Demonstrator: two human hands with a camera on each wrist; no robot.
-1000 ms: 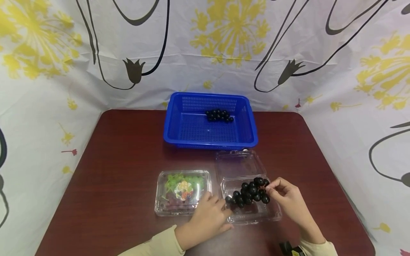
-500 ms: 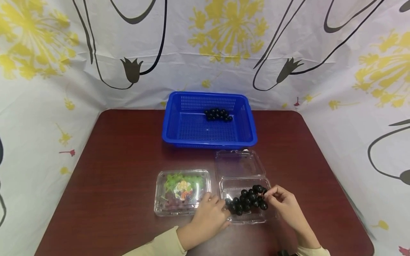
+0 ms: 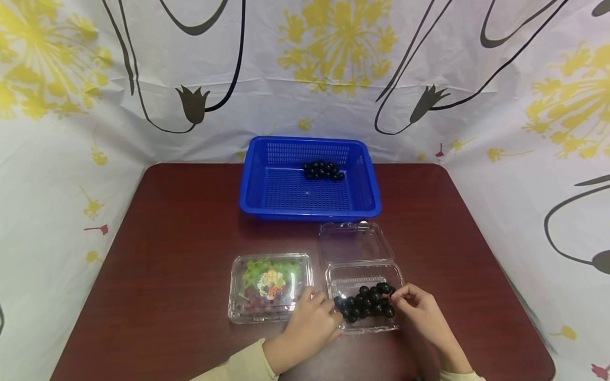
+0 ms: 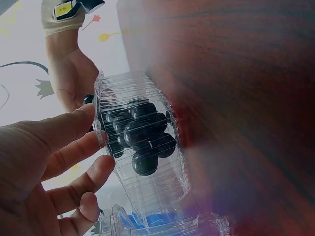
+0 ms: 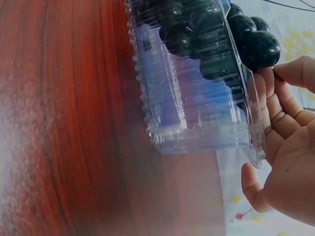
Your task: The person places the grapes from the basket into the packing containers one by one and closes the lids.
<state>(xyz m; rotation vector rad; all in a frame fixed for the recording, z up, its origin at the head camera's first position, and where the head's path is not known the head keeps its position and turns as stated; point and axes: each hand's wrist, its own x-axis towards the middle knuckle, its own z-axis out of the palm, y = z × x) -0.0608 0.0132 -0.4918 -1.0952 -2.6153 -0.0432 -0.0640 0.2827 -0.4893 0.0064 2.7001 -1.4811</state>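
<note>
On the table (image 3: 181, 254), near the blue basket (image 3: 267, 190), an open clear box (image 3: 367, 325) holds a bunch of dark grapes (image 3: 364, 306). The left hand (image 3: 310, 328) steadies its rim with straight fingers; the right hand (image 3: 421, 312) pinches the bunch's end. Light, soft, easily bruised: best lifted by the stem.

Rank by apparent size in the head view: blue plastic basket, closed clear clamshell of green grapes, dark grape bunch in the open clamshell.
1. Blue plastic basket, largest though farthest from the camera.
2. Closed clear clamshell of green grapes.
3. Dark grape bunch in the open clamshell, smallest, though nearest.
</note>
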